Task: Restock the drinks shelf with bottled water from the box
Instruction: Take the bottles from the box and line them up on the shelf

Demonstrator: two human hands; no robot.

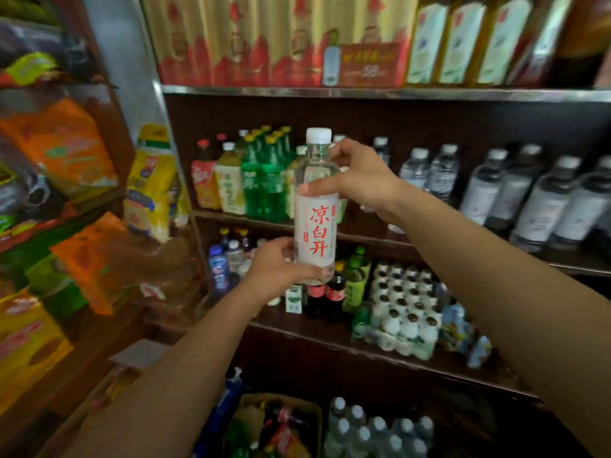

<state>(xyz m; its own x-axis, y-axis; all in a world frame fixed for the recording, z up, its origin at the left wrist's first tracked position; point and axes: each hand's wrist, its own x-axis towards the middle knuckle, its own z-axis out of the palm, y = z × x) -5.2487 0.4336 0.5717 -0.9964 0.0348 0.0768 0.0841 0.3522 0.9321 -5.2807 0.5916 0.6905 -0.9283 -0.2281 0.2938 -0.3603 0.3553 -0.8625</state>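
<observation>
two bare hands hold one water bottle (316, 206) upright in front of a shop's drinks shelf (363, 94). the left hand (277, 269) has its grip curled round the bottle's base; the right hand (360, 180) has its grip pinching the clear upper part, thumb on the front, just under the white cap (318, 135). red characters run down the white label. below the arms, a box (281, 424) and a pack of clear bottles (377, 431) sit low. beyond, green bottles (264, 180) stand left and water bottles (529, 196) right on the middle shelf.
</observation>
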